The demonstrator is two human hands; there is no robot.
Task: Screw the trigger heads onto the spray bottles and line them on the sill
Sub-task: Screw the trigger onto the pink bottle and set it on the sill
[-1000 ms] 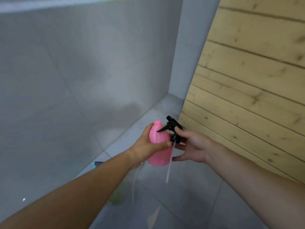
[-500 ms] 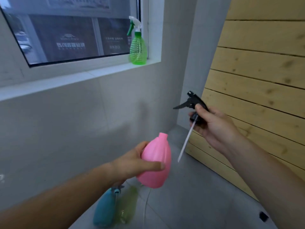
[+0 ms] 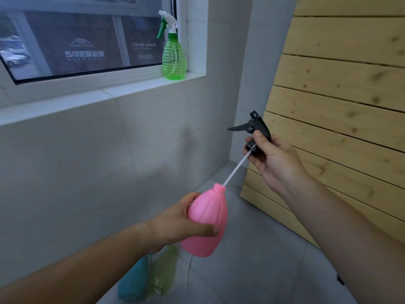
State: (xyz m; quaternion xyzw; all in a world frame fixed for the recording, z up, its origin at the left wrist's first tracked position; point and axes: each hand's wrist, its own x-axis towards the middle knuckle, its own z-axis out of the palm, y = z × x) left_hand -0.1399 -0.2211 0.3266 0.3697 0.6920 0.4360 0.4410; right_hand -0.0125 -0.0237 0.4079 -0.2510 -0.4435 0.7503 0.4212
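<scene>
My left hand grips a pink spray bottle, tilted with its open neck pointing up and right. My right hand holds a black trigger head above and to the right of it. The head's clear dip tube slants down, and its tip sits at the bottle's neck. A green bottle with a white and green trigger head stands upright at the right end of the white window sill.
A teal bottle and a pale green bottle lie on the grey tiled floor below my left forearm. A wall of wooden planks stands on the right. A small dark object lies on the floor beside my right arm.
My right hand has brought the trigger head toward the pink bottle, so the dip tube's tip now meets the neck. The view has tilted up from the floor to the window.
</scene>
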